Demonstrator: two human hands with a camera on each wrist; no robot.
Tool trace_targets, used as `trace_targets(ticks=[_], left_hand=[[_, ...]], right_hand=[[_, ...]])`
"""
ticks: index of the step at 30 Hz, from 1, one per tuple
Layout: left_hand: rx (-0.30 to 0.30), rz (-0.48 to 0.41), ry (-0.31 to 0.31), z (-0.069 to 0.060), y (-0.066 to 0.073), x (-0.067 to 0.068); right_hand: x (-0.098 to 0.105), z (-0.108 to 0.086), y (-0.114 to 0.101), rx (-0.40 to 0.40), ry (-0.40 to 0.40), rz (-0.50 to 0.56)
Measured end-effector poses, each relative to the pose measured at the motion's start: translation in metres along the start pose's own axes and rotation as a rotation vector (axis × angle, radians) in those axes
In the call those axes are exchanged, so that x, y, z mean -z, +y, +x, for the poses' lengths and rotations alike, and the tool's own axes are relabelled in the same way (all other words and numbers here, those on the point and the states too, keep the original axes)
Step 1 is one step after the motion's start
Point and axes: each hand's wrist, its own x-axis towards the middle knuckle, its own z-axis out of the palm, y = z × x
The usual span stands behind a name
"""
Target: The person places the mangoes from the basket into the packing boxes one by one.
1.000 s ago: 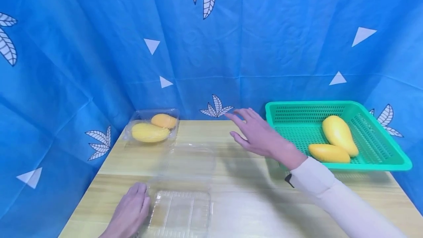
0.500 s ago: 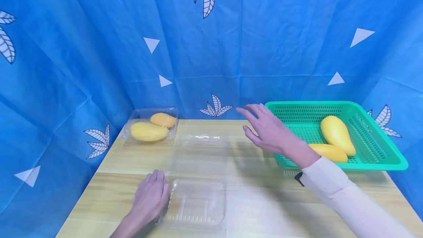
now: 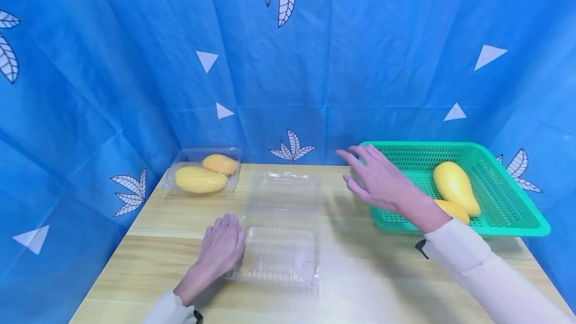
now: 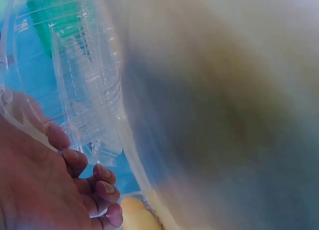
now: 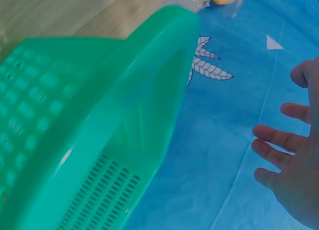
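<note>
A clear plastic clamshell box (image 3: 279, 251) lies opened flat on the table, its lid half toward the back. My left hand (image 3: 222, 244) grips the box's left edge; the left wrist view shows curled fingers (image 4: 75, 163) at the clear plastic (image 4: 84, 85). Palm down, my right hand (image 3: 382, 181) hovers at the left end of a green basket (image 3: 533, 219), fingers spread and holding nothing. Two yellow mangoes lie in that basket: one mango (image 3: 455, 186) is in full view, while the right forearm partly covers the other mango (image 3: 454, 210).
At the back left, another clear box (image 3: 234, 156) contains a yellow mango (image 3: 201, 180) and an orange-yellow mango (image 3: 219, 164). A blue patterned curtain (image 3: 279, 69) hangs behind and beside the wooden table (image 3: 148, 264).
The left hand and the opened box have slid right and away from the person. My right hand has drifted right, toward the basket.
</note>
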Motion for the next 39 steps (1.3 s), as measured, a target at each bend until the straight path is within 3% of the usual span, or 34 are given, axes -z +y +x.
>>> trace_targets(ticks=[9,16,23,30,34,39], left_hand=[[0.063,-0.036,-0.046,0.027,0.008,-0.007],[0.077,-0.078,-0.017,0.035,0.011,-0.009],[0.105,-0.124,-0.043,0.043,0.009,-0.009],[0.098,-0.214,-0.110,0.052,0.005,-0.011],[0.076,-0.273,-0.179,0.053,-0.003,-0.009],[0.047,-0.286,-0.213,0.054,-0.002,-0.003]], right_hand=[[0.009,-0.017,0.020,-0.069,-0.029,-0.020],[0.023,-0.027,0.040,-0.140,-0.056,0.010],[0.035,-0.043,0.061,-0.151,-0.068,0.005],[0.039,-0.060,0.083,-0.215,-0.152,-0.027],[0.038,-0.064,0.090,-0.198,-0.191,-0.044],[0.038,-0.070,0.100,-0.178,-0.208,-0.104]])
